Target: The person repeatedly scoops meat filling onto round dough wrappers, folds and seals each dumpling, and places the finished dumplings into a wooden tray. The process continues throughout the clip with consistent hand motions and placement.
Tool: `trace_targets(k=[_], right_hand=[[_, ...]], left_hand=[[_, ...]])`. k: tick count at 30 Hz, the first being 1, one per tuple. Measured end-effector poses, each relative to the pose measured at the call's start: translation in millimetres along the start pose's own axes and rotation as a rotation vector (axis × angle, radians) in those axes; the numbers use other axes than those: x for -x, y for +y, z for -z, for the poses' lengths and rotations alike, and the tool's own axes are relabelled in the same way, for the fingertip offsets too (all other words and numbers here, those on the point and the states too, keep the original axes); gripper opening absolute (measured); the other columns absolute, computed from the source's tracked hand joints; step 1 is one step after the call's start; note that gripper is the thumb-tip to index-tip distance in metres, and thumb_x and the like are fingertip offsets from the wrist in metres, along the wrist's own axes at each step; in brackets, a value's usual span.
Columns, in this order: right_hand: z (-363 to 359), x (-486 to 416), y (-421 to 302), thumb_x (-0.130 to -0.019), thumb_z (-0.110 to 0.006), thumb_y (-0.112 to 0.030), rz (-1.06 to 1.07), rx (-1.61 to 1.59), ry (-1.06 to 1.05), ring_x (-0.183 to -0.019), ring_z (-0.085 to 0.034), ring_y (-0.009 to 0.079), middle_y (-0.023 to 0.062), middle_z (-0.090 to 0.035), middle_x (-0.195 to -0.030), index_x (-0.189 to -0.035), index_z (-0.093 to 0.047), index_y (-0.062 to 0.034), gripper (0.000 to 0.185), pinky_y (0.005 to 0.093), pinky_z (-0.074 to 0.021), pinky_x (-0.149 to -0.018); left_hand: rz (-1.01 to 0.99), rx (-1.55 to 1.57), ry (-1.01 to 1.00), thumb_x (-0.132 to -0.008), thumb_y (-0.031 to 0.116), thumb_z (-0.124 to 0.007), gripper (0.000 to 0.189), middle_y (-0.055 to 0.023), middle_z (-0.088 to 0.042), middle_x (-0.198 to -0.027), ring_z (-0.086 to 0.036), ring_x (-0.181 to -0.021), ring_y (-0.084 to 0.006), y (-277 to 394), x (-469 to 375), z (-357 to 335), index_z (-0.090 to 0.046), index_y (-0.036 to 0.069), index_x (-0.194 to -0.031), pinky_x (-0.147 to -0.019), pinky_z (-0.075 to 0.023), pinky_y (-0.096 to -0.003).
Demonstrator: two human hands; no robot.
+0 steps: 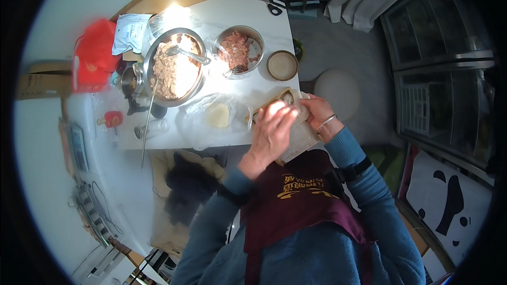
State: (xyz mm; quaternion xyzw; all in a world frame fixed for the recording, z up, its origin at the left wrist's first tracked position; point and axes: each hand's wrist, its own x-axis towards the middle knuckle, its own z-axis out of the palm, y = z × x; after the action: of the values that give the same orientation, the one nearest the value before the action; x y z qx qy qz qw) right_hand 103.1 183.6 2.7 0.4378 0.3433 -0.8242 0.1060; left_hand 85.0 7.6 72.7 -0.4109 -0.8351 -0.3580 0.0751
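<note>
A shallow wooden tray [301, 140] rests at the table's near right corner, tilted in view and reaching over the edge toward my apron. My left hand [271, 130] is above it, slightly blurred, its fingers bent and close together; what lies under the fingertips is hidden. At the tray's right side my right hand [318, 111], with a bracelet at the wrist, has its fingers on a thin pale piece, apparently dough [302, 114]. Another small pale lump [288, 98] shows in the tray's far corner. Left of my left hand, a clear plastic bag [198, 116] holds pale dough [218, 115].
A large steel bowl [202, 81] holds minced filling and a spoon [190, 54]; a long thin rod [149, 126] leans out. Raw minced meat [235, 49] fills a steel pot [259, 37]. Nearby are a brown-rimmed bowl [282, 65], scissors [269, 2], a jar [158, 126] and a stool [336, 93].
</note>
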Motion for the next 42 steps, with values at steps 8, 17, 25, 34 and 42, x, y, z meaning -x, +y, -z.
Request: trace_targets(k=[8, 17, 25, 34, 42], right_hand=[[-7.5, 15.2, 8.2, -0.094, -0.051, 0.007, -0.01, 0.052, -0.08, -0.097, -0.071, 0.0348, 0.0201, -0.065, -0.119, -0.126, -0.054, 0.008, 0.032, 0.0436, -0.0634, -0.082], [-7.7, 49.4, 9.2, -0.093, -0.057, 0.001, -0.067, 0.219, -0.124, -0.093, -0.072, 0.0302, 0.0156, -0.066, -0.111, -0.122, -0.056, 0.0034, 0.029, 0.044, -0.0648, -0.081], [1.0, 47.5, 25.4, -0.092, -0.059, 0.001, -0.053, 0.222, -0.115, -0.089, -0.072, 0.0283, 0.0133, -0.067, -0.103, -0.123, -0.057, 0.0026, 0.031, 0.0393, -0.0659, -0.075], [6.6, 52.6, 26.8, -0.094, -0.057, 0.003, -0.004, 0.186, -0.2, -0.097, -0.074, 0.0278, 0.016, -0.068, -0.116, -0.127, -0.056, 0.0039, 0.033, 0.0375, -0.065, -0.08], [4.9, 50.9, 25.3, -0.093, -0.058, 0.005, 0.026, 0.095, -0.206, -0.097, -0.073, 0.0284, 0.0157, -0.068, -0.114, -0.126, -0.056, 0.0041, 0.033, 0.0376, -0.0649, -0.078]], left_hand=[[0.174, -0.026, 0.086, -0.08, 0.001, -0.069, 0.04, -0.0104, -0.069, -0.113, -0.06, -0.112, -0.0302, 41.9, 32.3, -7.3, -0.062, 0.001, -0.119, -0.094, -0.0433, -0.0427], [0.625, 0.228, 0.261, -0.083, -0.002, -0.067, 0.03, -0.0094, -0.066, -0.091, -0.063, -0.096, -0.0306, 44.7, 50.3, -26.9, -0.062, 0.004, -0.112, -0.083, -0.0498, -0.0431], [0.059, -0.114, 0.132, -0.078, -0.005, -0.065, 0.033, -0.0082, -0.072, -0.107, -0.063, -0.101, -0.0283, 43.0, 64.2, -11.5, -0.07, 0.005, -0.109, -0.085, -0.0524, -0.0384], [0.136, -0.08, 0.109, -0.078, -0.003, -0.066, 0.036, -0.009, -0.071, -0.115, -0.063, -0.107, -0.0259, 52.2, 78.4, 0.1, -0.07, 0.001, -0.114, -0.087, -0.0509, -0.0382], [0.001, -0.205, 0.046, -0.081, 0.0, -0.067, 0.033, -0.0079, -0.071, -0.119, -0.062, -0.112, -0.026, 51.5, 74.6, 5.8, -0.071, 0.001, -0.113, -0.094, -0.0466, -0.0425]])
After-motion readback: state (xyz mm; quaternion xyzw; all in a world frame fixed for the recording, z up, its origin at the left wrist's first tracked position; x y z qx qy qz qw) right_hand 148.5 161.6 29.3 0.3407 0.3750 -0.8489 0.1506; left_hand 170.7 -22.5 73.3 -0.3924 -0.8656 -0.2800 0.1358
